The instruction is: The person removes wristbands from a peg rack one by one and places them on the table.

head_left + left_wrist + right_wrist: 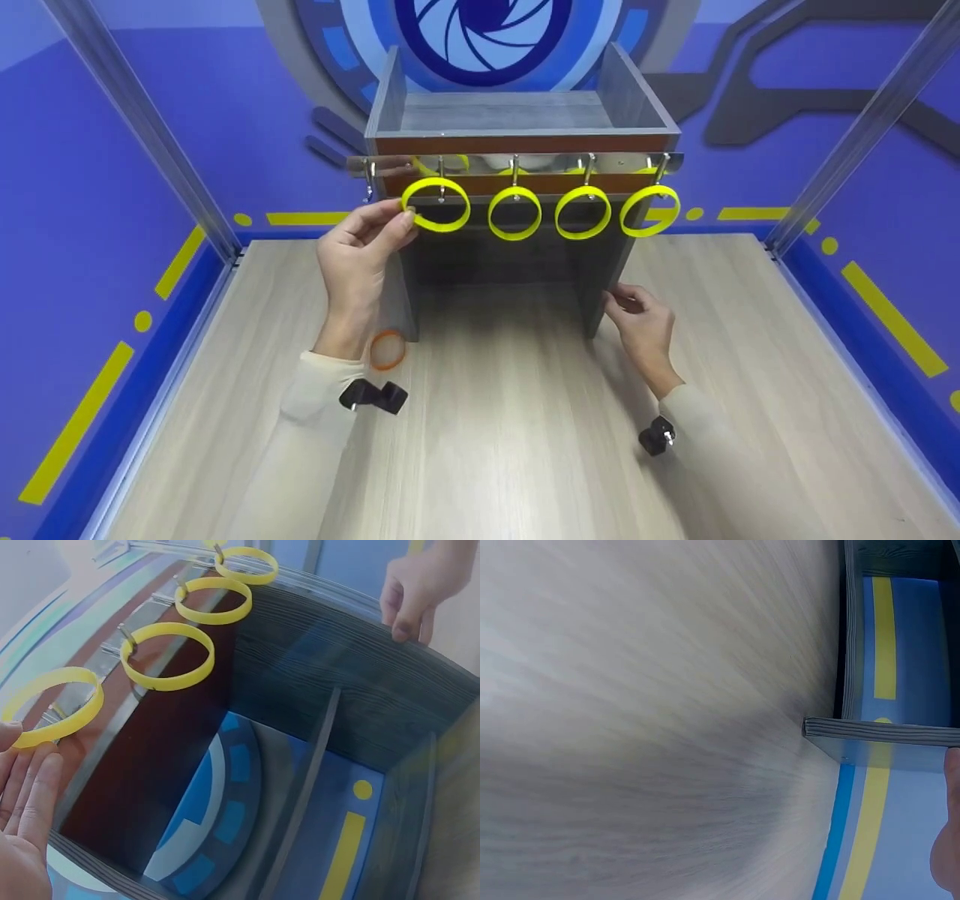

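In the head view my left hand (360, 247) pinches the left edge of a yellow ring (463, 217) between thumb and fingers. The ring surrounds the end of a metal hook (441, 169) on the rail. To its right, more yellow rings (514, 238) hang from their own hooks. The leftmost hook (368, 180) holds no ring. My right hand (646, 326), lower down, grips the front edge of the grey shelf's right side panel (616, 262). In the left wrist view that hand (427, 592) has its fingertips at the panel's edge.
The grey shelf unit (637, 86) stands on a wooden table (480, 450), its metal rail (480, 161) across the front. An orange ring (388, 367) lies by the left panel's foot. Blue printed walls (202, 112) and metal posts (146, 127) enclose the table.
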Demonstrator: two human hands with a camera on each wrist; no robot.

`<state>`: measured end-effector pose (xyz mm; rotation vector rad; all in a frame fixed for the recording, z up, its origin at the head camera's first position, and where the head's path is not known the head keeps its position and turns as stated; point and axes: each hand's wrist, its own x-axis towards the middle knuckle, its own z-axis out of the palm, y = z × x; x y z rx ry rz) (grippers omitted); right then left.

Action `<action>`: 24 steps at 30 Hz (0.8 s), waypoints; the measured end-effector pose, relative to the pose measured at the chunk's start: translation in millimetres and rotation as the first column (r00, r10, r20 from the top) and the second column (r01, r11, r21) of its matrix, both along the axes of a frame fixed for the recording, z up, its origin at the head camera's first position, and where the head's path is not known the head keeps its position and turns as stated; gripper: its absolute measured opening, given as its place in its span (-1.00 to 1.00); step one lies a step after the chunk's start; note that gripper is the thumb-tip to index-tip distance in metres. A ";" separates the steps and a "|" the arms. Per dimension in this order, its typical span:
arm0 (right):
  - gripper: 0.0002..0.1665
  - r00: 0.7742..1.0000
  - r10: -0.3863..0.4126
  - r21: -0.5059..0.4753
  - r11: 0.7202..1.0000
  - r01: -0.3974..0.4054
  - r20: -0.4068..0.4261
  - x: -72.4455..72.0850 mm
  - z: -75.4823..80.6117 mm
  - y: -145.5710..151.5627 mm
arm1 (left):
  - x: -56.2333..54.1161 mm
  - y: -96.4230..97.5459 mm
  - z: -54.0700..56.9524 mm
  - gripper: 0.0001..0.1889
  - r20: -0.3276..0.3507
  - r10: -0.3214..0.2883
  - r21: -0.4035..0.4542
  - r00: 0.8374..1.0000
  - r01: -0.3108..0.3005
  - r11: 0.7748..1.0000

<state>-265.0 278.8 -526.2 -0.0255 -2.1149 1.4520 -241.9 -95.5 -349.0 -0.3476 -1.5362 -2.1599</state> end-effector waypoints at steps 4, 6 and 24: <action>-0.82 1.000 -0.012 -0.008 1.000 0.012 0.012 1.7 2.9 -3.2 | 5.8 -2.4 3.1 -0.81 -0.008 -0.001 0.024 1.000 0.001 1.000; -0.82 1.000 -0.008 -0.017 1.000 0.008 0.012 4.6 7.5 -6.3 | 9.0 -4.1 4.6 -0.81 -0.018 -0.001 0.028 1.000 0.001 1.000; -0.83 1.000 0.017 -0.020 1.000 -0.017 -0.016 21.4 31.4 -18.2 | 25.0 -31.1 -6.1 -0.82 -0.025 0.072 0.079 0.997 -0.070 0.994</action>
